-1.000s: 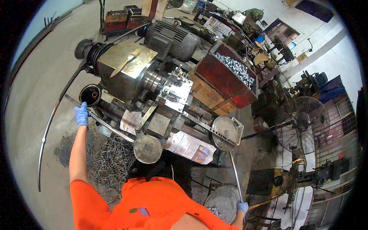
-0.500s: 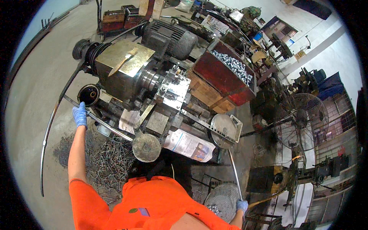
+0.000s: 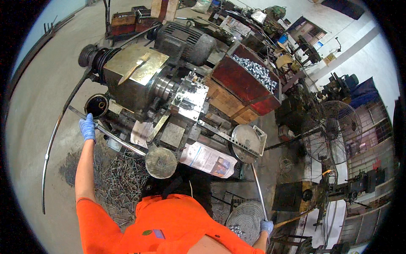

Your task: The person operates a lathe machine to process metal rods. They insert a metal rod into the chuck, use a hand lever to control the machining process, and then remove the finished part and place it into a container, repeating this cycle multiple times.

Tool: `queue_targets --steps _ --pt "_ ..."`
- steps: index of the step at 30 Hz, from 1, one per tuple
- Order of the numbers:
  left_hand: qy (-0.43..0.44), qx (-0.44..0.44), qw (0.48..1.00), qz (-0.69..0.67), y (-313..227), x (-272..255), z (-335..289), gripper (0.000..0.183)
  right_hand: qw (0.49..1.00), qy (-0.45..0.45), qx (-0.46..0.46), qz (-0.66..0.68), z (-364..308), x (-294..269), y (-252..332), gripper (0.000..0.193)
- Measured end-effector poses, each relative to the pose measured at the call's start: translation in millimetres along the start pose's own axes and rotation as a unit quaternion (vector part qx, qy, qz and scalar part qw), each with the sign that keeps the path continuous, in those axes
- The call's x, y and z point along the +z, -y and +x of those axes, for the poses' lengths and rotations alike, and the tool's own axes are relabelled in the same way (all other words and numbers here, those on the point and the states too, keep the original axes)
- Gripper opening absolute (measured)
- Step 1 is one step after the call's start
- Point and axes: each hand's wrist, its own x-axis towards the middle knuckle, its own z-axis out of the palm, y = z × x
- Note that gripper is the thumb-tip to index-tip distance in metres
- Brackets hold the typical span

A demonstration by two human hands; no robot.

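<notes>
My left hand (image 3: pixel 87 128), in a blue glove, is closed around a long metal lever (image 3: pixel 120 141) that runs to a round hub (image 3: pixel 161 162) on the front of a lathe-like machine. At the lower right, my gloved right hand (image 3: pixel 266 227) grips the end of a second metal lever (image 3: pixel 259 192), which slants up to a larger round disc (image 3: pixel 246 142). Between the two levers lie the shiny spindle (image 3: pixel 165 86) and a metal tool block (image 3: pixel 189 99). A dark round cup (image 3: pixel 97 105) sits just beyond my left hand.
A red bin (image 3: pixel 245 80) full of small metal parts stands behind the machine on a wooden crate (image 3: pixel 230 99). Metal rods or scraps (image 3: pixel 120 180) cover the floor at left. A perforated basket (image 3: pixel 246 218) holds parts near my right hand. A caged fan (image 3: pixel 332 131) is at right.
The view has shifted very slightly. Both hands stay on their levers, and neither lever has visibly moved.
</notes>
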Motion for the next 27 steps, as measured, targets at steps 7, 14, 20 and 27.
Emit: queue_targets --steps 7,14,20,27 --pt "0.016 -0.018 0.999 -0.045 9 -1 4 0.03 0.999 -0.015 -0.02 0.029 -6 1 -2 0.04" --pt "0.029 0.007 0.999 -0.013 20 7 7 0.029 0.999 -0.028 -0.032 0.034 -9 0 -9 0.033" --pt "0.023 0.006 0.997 -0.071 -1 0 -2 0.024 0.996 -0.015 -0.047 0.071 -36 -30 16 0.04" --pt "0.013 -0.03 0.997 -0.074 -28 0 -18 0.019 0.997 -0.016 -0.038 0.058 -18 -1 -2 0.036"
